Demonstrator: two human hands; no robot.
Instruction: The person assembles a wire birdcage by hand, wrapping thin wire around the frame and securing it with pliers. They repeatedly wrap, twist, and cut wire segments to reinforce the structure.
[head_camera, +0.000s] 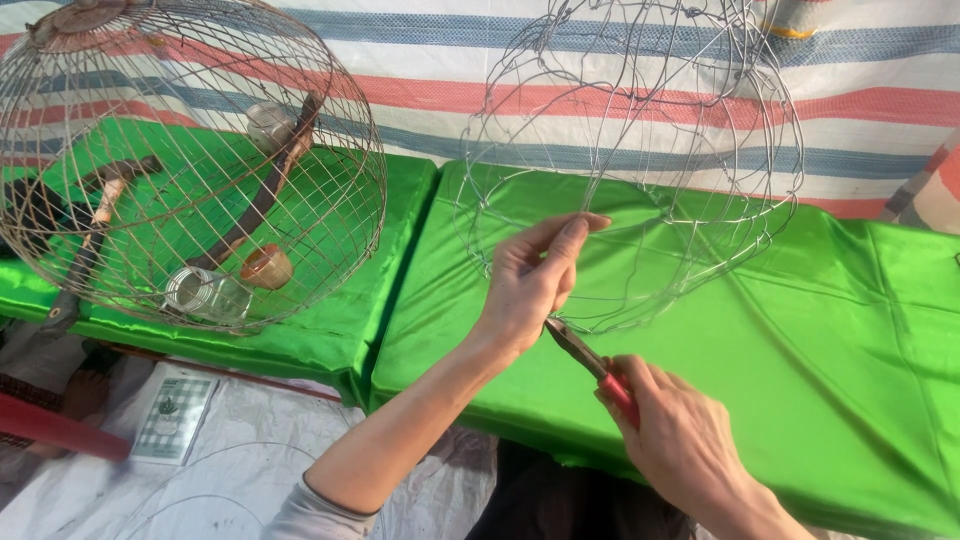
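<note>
Finished round wire cage (190, 160) w/ perch sits far left on green satin cloth (800, 330). Left hand (530, 280) pinches unfinished bare-wire cage frame (640, 170) at its lower rim; right hand (680, 430) grips red-handled pliers (590, 362), tip beside left fingers. Best keep wire steady, nip close to joint.

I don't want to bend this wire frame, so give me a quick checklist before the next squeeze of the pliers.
1. Left hand steadies the unfinished wire frame at its lower edge: ok.
2. Right hand holds the red-handled pliers: ok.
3. Pliers tip meets the wire by the left fingers: cannot tell, hidden by the hand.
4. Left fingers out of the jaws' way: cannot tell.
5. Finished round cage sits apart, to the left: ok.
</note>
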